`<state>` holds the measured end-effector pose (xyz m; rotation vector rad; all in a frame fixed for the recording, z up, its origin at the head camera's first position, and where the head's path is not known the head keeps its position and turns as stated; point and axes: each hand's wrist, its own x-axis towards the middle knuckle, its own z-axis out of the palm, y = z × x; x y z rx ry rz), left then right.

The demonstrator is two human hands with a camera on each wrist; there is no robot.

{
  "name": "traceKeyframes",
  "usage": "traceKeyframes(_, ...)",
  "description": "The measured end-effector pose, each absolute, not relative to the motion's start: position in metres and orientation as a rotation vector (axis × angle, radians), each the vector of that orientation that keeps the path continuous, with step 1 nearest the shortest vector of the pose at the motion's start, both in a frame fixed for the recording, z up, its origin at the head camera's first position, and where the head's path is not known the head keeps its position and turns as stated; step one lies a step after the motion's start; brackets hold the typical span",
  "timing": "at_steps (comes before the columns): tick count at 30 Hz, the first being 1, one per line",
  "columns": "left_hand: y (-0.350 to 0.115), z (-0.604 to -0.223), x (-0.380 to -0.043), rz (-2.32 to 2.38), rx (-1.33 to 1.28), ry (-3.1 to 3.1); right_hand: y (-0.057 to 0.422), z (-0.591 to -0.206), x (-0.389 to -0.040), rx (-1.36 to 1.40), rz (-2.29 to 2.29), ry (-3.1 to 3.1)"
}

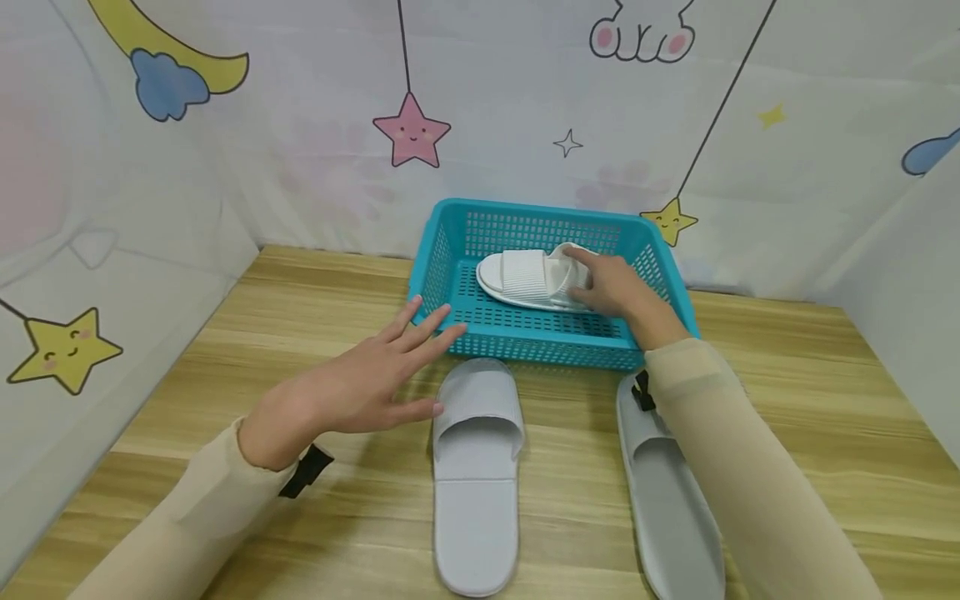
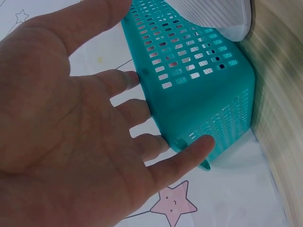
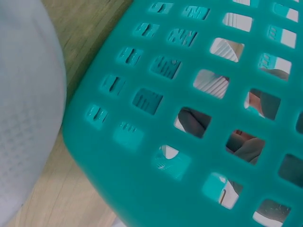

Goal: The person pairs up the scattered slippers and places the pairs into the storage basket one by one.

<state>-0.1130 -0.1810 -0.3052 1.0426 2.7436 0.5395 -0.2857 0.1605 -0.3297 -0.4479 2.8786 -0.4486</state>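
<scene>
A pair of white slippers (image 1: 517, 277) with ribbed straps lies inside the teal plastic basket (image 1: 540, 343), toe pointing left. My right hand (image 1: 617, 287) reaches over the basket's right side and grips the slippers near their right end, thumb on the near side. In the right wrist view, parts of its fingers (image 3: 246, 146) show through the holes of the basket wall. My left hand (image 1: 363, 379) is spread at the basket's front left corner, fingers straight. Below its fingertips lies a grey slipper (image 1: 476, 500). Another grey slipper (image 1: 671, 508) is partly hidden under my right forearm.
The wood-grain table (image 1: 315, 300) carries everything. White cloth (image 1: 510, 75) printed with stars and a moon stands behind the basket, with pale walls at left and right. Both grey slippers lie in front of the basket, toes toward it.
</scene>
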Motion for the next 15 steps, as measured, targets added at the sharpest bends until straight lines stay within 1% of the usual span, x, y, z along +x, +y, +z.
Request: traceKeyframes(15, -0.1783, -0.3052, -0.1124, 0.530, 1.017, 2.747, 0.1635, -0.3288, -0.2852, -0.431, -0.492, 2.861)
